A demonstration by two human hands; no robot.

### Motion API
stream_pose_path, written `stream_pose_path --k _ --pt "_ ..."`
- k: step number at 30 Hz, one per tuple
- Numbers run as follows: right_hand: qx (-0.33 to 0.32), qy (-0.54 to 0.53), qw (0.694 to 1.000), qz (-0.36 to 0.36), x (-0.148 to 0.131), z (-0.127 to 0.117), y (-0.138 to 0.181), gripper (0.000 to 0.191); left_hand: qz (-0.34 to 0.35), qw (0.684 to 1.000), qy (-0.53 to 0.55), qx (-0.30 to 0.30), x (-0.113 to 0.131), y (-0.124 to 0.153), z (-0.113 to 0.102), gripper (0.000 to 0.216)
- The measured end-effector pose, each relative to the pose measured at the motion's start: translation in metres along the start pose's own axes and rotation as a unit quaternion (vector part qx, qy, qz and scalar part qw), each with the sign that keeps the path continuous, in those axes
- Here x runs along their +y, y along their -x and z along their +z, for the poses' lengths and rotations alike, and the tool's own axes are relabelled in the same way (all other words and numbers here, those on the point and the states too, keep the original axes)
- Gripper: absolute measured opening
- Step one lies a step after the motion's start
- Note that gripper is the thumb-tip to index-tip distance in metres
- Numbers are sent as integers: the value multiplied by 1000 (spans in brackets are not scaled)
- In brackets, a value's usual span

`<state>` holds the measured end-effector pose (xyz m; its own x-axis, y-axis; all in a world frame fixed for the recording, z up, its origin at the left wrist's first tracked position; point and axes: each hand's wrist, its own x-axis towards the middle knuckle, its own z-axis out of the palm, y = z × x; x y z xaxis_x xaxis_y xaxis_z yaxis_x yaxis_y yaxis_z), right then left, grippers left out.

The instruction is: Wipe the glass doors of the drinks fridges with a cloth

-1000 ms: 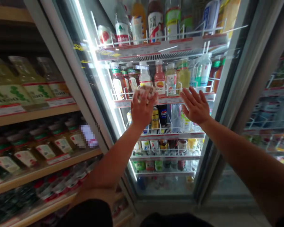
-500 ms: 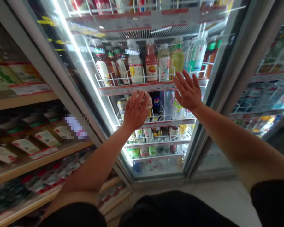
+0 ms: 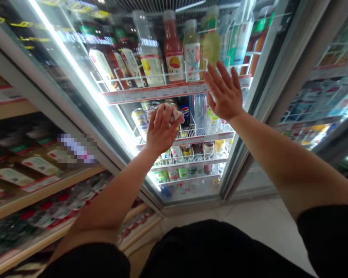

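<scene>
In the head view, a crumpled pale cloth [image 3: 176, 115] lies under the fingers of my left hand [image 3: 161, 129], which presses it against the glass door [image 3: 174, 193] of a lit drinks fridge. My right hand [image 3: 225, 94] is up at the right part of the same glass, fingers spread, with nothing in it. Its palm faces the door; whether it touches the glass I cannot tell for sure. Behind the door stand a red bottle [image 3: 173, 50], a yellow-green bottle [image 3: 211, 42] and a dark Pepsi bottle [image 3: 185, 112].
At the left is a shelf unit with wooden edges [image 3: 46, 190] and rows of bottles [image 3: 37, 166]. A metal door frame [image 3: 266, 96] borders another fridge [image 3: 307, 108] on the right. Pale floor tiles [image 3: 249, 220] lie below.
The view has shifted, so the upper shelf's bottles sit higher and larger. My left hand's fingers are bent more around the cloth. My right hand stays spread near the glass.
</scene>
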<state>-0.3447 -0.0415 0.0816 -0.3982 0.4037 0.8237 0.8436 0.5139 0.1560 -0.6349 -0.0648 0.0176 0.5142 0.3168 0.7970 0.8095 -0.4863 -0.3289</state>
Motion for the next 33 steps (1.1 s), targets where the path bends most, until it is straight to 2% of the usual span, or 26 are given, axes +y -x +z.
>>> stream_pose_path --k 2,5,7,9,13,16,18,20,23,25,27,29,33 --pt "2 -5 1000 -5 0 0 0 59 -7 1000 -9 13 -8 -8 -1 51" --pt "2 -8 1000 -1 0 -1 -1 59 -69 995 -40 67 -29 -42 -16 63" --pt "-2 -9 1000 4 0 -1 0 60 -97 990 -37 99 -31 -55 -21 67" --pt "-5 -10 1000 6 1 0 0 59 -103 990 -20 90 -20 -48 -18 65" --pt "-3 -12 1000 2 1 0 0 59 -60 998 -4 15 7 -17 -6 59" --pt "-3 -1 1000 -1 0 0 -1 59 -54 998 -28 29 -6 -32 -15 61" --pt "-2 6 1000 -1 -1 -1 -1 59 -81 994 -40 58 -21 -53 -26 65" --pt "-2 3 1000 1 -1 -2 0 59 -109 990 -37 79 -27 -62 -31 67" --pt "-3 -9 1000 8 -1 -2 0 59 -105 992 -32 58 -9 -37 -19 64" --pt "-6 -9 1000 12 -1 -1 0 59 -43 998 -34 15 7 -10 -6 60" --pt "-6 -7 1000 11 0 -1 0 59 27 999 -32 -13 12 5 2 54" --pt "-2 -6 1000 7 0 0 0 59 35 999 -40 0 2 -4 -2 55" --pt "6 -4 1000 3 2 2 1 60 -64 994 -67 66 -23 -46 -26 68"
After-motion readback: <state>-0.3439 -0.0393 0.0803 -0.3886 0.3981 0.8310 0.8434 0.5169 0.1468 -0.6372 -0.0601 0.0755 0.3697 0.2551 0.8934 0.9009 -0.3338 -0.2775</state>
